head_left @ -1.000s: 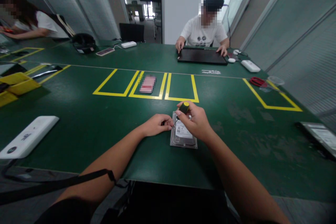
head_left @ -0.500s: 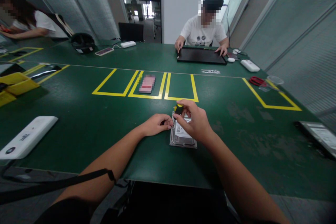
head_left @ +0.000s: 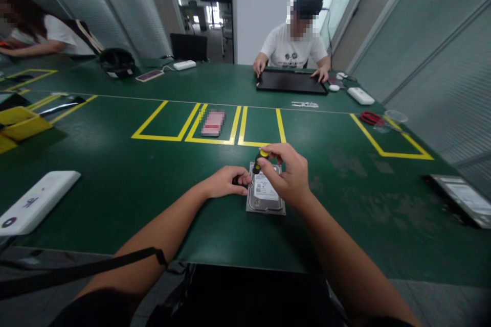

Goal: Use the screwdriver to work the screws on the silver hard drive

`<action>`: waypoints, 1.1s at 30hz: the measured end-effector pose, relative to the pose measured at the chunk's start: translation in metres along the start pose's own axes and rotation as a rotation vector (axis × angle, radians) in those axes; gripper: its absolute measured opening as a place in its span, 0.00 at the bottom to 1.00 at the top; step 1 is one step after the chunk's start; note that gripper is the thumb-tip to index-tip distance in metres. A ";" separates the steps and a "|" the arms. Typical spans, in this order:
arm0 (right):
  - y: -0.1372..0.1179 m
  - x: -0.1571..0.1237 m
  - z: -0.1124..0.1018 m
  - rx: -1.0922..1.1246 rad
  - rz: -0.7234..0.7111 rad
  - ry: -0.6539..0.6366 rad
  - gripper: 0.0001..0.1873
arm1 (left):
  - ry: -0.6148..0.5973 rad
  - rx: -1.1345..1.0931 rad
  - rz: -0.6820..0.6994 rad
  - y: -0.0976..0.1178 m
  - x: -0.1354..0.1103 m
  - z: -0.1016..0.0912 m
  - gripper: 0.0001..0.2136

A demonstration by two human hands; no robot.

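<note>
A silver hard drive (head_left: 266,198) with a white label lies flat on the green table (head_left: 115,173) in front of me. My right hand (head_left: 288,173) is closed on a small screwdriver (head_left: 260,159) with a black and yellow handle, held upright over the drive's far left corner. My left hand (head_left: 225,183) rests on the table against the drive's left edge, its fingers pinched together near the screwdriver's tip; a small dark thing shows between them.
Yellow tape boxes (head_left: 209,122) lie beyond the drive, one holding a pink object (head_left: 213,122). A white device (head_left: 32,203) lies at the left, a tablet (head_left: 458,198) at the right, red scissors (head_left: 371,118) far right. A person opposite touches a black panel (head_left: 291,83); another person sits far left.
My right hand has turned on the screwdriver, and its fingers have shifted up the handle. The yellow cap is now partly hidden. My left hand has stayed at the drive's left edge.
</note>
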State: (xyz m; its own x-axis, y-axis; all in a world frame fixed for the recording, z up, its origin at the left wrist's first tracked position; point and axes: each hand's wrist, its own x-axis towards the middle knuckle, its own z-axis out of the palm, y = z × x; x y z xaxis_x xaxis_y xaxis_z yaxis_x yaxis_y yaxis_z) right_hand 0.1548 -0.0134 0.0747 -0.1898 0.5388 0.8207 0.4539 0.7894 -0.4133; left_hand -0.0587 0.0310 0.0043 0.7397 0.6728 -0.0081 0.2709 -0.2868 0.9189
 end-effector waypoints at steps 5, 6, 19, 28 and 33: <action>0.000 0.000 0.000 0.033 0.003 -0.002 0.05 | -0.015 0.050 0.042 0.002 -0.001 -0.001 0.18; 0.000 0.000 0.000 0.048 0.004 -0.010 0.05 | -0.011 0.058 0.044 0.001 -0.001 -0.001 0.18; 0.000 0.005 -0.004 0.098 -0.038 -0.091 0.06 | 0.020 0.100 0.051 -0.003 -0.002 0.001 0.19; 0.002 0.004 -0.002 0.143 -0.025 -0.049 0.06 | 0.035 0.132 0.060 -0.006 -0.002 0.002 0.19; 0.001 0.004 -0.003 0.091 -0.028 -0.044 0.03 | 0.026 0.110 0.066 -0.006 -0.002 0.003 0.18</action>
State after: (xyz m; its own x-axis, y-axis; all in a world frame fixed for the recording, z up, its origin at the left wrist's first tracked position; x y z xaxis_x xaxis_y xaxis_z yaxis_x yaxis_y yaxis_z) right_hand 0.1570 -0.0115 0.0787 -0.2402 0.5269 0.8153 0.3673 0.8268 -0.4260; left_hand -0.0601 0.0294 -0.0018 0.7425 0.6670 0.0626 0.2892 -0.4034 0.8681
